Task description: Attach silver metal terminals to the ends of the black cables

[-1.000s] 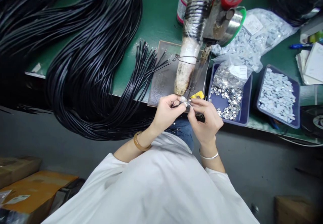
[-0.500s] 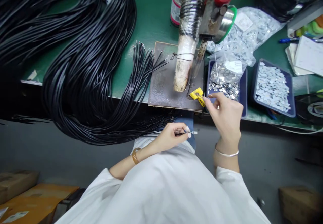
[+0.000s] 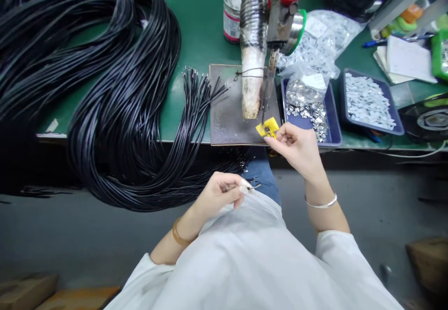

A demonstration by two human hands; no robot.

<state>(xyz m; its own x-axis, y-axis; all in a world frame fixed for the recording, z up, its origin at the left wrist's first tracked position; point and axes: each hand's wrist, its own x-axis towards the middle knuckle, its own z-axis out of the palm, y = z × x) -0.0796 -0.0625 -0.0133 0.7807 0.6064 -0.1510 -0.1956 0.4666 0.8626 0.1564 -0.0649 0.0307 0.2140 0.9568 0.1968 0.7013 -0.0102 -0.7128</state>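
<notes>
Below the table edge, my left hand [image 3: 224, 192] pinches a thin black cable whose end pokes out past the fingertips. My right hand [image 3: 297, 147] holds a small yellow fixture [image 3: 269, 127] between thumb and fingers, at the front right of a dark square plate [image 3: 227, 119]. The thin metal tip of a mounted tool [image 3: 269, 84] comes down at the yellow fixture. Black cables [image 3: 196, 95] with stripped ends lie over the plate's left edge. Beside my right hand is a blue tray [image 3: 336, 130] with small metal parts.
Large black cable bundles [image 3: 122, 105] cover the left and hang over the edge. A wrapped duct [image 3: 254, 58] stands over the plate. Behind it are a jar [image 3: 231, 21] and a solder spool [image 3: 297, 32]. Another tray [image 3: 399, 126] holds pale pieces.
The view has shifted. The yellow fixture has turned and sits closer under the tool tip, with my right hand still on it. My left hand has rotated, tilting the cable end.
</notes>
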